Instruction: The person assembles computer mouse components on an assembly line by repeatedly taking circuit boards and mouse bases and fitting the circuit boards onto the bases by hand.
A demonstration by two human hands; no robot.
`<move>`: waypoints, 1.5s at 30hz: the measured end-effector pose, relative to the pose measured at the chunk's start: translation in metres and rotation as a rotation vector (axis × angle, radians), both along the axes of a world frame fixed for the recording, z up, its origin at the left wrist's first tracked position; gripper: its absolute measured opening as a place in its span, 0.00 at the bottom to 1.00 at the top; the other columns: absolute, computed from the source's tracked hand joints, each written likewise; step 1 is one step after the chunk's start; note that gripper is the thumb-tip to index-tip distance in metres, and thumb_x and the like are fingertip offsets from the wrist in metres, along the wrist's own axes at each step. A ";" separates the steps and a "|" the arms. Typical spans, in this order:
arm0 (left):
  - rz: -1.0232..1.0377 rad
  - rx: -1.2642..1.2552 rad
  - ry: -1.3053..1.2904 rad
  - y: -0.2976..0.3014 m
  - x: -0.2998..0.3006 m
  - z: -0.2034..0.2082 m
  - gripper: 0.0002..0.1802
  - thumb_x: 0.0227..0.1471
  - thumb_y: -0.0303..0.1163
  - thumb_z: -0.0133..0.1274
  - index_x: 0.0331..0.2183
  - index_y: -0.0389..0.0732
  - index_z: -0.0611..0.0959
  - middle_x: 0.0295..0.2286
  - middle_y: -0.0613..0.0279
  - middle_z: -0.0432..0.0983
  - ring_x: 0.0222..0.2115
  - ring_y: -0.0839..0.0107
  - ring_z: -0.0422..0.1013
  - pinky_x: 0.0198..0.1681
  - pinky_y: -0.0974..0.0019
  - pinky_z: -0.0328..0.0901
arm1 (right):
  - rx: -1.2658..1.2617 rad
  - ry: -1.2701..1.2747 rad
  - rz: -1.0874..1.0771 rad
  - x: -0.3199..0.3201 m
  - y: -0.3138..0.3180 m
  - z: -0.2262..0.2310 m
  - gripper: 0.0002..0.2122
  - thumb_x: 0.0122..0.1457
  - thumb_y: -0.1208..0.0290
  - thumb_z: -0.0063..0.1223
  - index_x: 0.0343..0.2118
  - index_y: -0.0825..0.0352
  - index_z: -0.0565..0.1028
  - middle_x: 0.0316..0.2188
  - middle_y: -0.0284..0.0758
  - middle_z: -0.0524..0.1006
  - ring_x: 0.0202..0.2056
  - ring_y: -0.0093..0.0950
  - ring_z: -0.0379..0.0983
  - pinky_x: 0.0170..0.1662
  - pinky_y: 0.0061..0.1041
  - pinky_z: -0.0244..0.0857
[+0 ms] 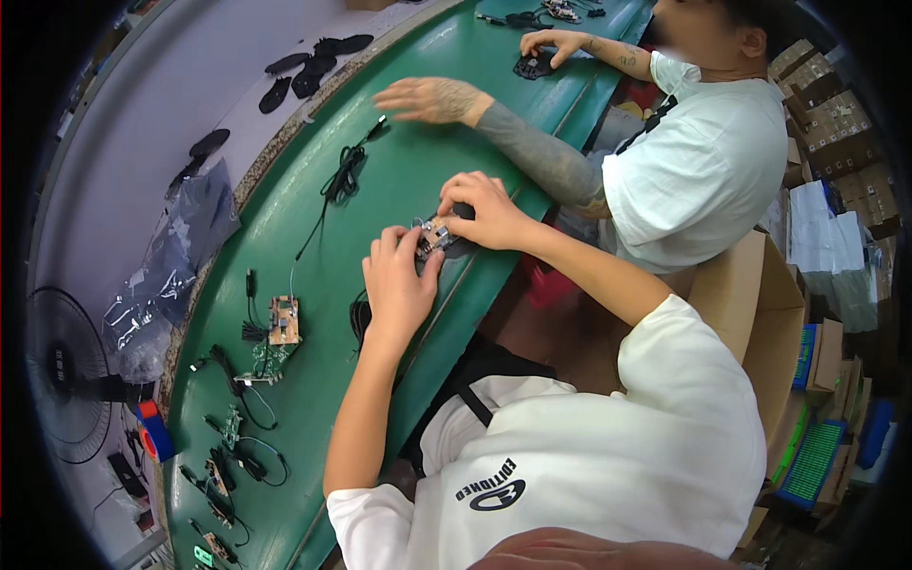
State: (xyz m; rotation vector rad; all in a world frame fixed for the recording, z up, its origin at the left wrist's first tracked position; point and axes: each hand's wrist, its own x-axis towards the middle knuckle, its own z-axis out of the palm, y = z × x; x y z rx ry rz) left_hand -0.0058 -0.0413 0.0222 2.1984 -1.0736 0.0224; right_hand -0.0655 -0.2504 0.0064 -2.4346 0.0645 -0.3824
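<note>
A small circuit board (434, 236) with tan and silver parts is between my two hands, over a black plastic base (460, 249) on the green work surface. My left hand (399, 277) grips the board's near left side, fingers curled around it. From the far right side my right hand (483, 213) closes on the same board, thumb and fingers pressed against it. My fingers hide parts of the board and of the base, so I cannot tell how the two fit together. A coiled black cable (359, 318) lies beside my left hand.
Several circuit boards with cables, one of them tan (284, 320), lie along the left. A bundled black cable (344, 178) lies ahead. A co-worker's tattooed hand (432, 99) reaches over the surface; the other touches a black shell (535, 65). A fan (65, 375) stands left, a cardboard box (774, 332) right.
</note>
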 end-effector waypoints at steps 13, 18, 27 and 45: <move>-0.022 0.024 0.057 -0.002 0.009 0.003 0.26 0.46 0.37 0.68 0.47 0.37 0.82 0.43 0.57 0.74 0.44 0.56 0.70 0.47 0.56 0.63 | -0.035 -0.103 -0.004 -0.030 0.010 0.008 0.13 0.59 0.74 0.55 0.47 0.63 0.80 0.53 0.37 0.76 0.57 0.39 0.68 0.62 0.39 0.57; 0.031 -0.026 -0.107 0.007 -0.008 0.019 0.33 0.46 0.35 0.67 0.53 0.36 0.77 0.48 0.51 0.73 0.47 0.52 0.69 0.49 0.53 0.63 | -0.082 -0.025 0.028 -0.029 0.007 0.016 0.14 0.59 0.75 0.56 0.48 0.60 0.81 0.53 0.39 0.76 0.57 0.41 0.69 0.61 0.39 0.59; -0.388 -0.119 0.044 0.100 -0.068 0.004 0.14 0.44 0.29 0.66 0.37 0.41 0.85 0.28 0.63 0.75 0.31 0.64 0.71 0.34 0.62 0.63 | 0.048 -0.233 0.079 0.028 0.061 0.078 0.10 0.55 0.82 0.54 0.40 0.68 0.80 0.44 0.40 0.78 0.47 0.40 0.75 0.52 0.36 0.68; -0.553 -0.108 0.055 0.115 -0.079 -0.004 0.19 0.47 0.30 0.53 0.43 0.35 0.82 0.35 0.57 0.74 0.40 0.60 0.68 0.44 0.62 0.61 | -0.312 -0.087 0.406 0.405 0.289 0.000 0.17 0.55 0.60 0.60 0.46 0.61 0.80 0.49 0.41 0.75 0.56 0.43 0.69 0.54 0.44 0.68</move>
